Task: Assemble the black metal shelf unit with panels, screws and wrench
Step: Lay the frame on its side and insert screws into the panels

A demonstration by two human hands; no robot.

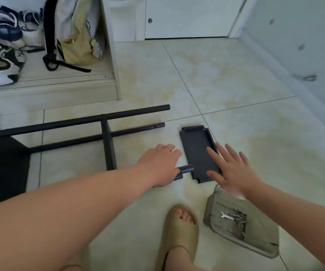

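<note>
The black shelf frame (79,124) lies on its side on the tiled floor, with two panels fixed between its tubes. My left hand (160,163) grips the near tube (187,169) close to its free end. A loose black panel (196,149) lies flat just right of that end. My right hand (234,171) is spread open over the panel's right edge, fingers straight; whether it touches is unclear. A small silver wrench (226,215) and several screws (240,222) lie on a grey-green cloth bag (255,237) at the lower right.
My foot in a tan slide sandal (177,237) stands below the hands. A low step with sneakers (1,55) and a yellow backpack (77,36) is at the upper left. White cabinet doors (187,16) and a wall bound the back and right.
</note>
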